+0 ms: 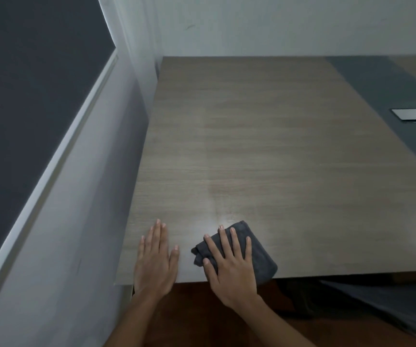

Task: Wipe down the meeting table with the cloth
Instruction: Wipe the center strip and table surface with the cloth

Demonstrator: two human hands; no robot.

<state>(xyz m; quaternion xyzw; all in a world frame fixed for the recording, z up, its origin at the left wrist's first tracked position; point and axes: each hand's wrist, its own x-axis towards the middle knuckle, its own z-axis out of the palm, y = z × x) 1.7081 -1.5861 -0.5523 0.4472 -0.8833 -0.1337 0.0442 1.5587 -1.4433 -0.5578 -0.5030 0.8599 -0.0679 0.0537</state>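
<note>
While I watch through the head camera, my right hand (229, 264) lies flat with fingers spread, pressing the folded dark cloth (259, 256) onto the wood-grain meeting table (264, 151) at about 6 o'clock, right at the near edge. At 7 o'clock my left hand (155, 259) rests palm-down, fingers straight, on bare tabletop just beside it. A metal cable hatch (415, 114) sits at 2 o'clock.

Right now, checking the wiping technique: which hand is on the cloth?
The right hand, fingers spread flat on the folded dark cloth at the table's near edge. The left hand lies flat on bare wood beside it.
</note>
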